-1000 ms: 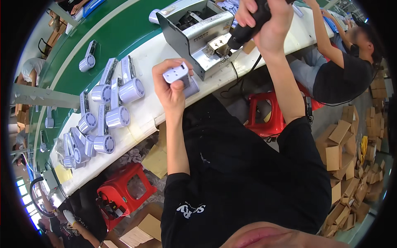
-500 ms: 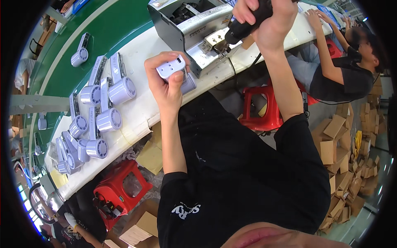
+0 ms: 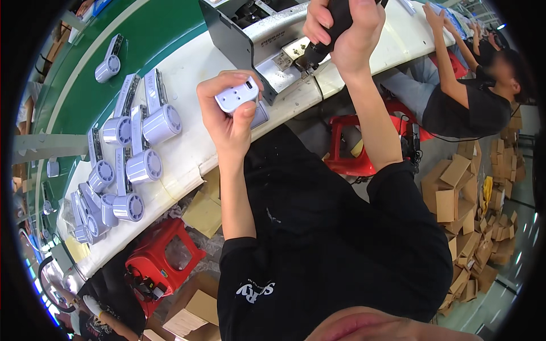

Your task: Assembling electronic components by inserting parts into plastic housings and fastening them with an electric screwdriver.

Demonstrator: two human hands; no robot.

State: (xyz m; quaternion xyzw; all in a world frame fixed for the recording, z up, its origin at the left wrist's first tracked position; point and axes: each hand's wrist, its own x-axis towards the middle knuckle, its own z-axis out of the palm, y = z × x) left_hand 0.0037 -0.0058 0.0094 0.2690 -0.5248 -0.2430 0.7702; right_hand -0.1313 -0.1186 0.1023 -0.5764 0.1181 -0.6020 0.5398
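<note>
My left hand (image 3: 226, 108) is closed around a pale lilac handheld fan (image 3: 238, 95), whose end with small holes and a slot faces up. Most of the fan's body is hidden by my fingers. My right hand (image 3: 355, 40) grips a black electric screwdriver (image 3: 335, 28). Its tip points down to the metal outlet of a silver screw feeder (image 3: 281, 45) and appears to touch it. Several more lilac fans (image 3: 162, 124) lie in a cluster on the white bench (image 3: 190, 122), left of my left hand.
Beyond the bench runs a green conveyor belt (image 3: 165, 28) with another lilac fan (image 3: 108, 67) on it. Red stools (image 3: 165, 258) stand below the bench edge. A co-worker (image 3: 472, 108) sits at the right. Cardboard boxes (image 3: 455, 187) are piled on the floor.
My right hand has moved down and left with the screwdriver, bringing its tip further down at the feeder's outlet. My left hand still holds the fan in nearly the same place.
</note>
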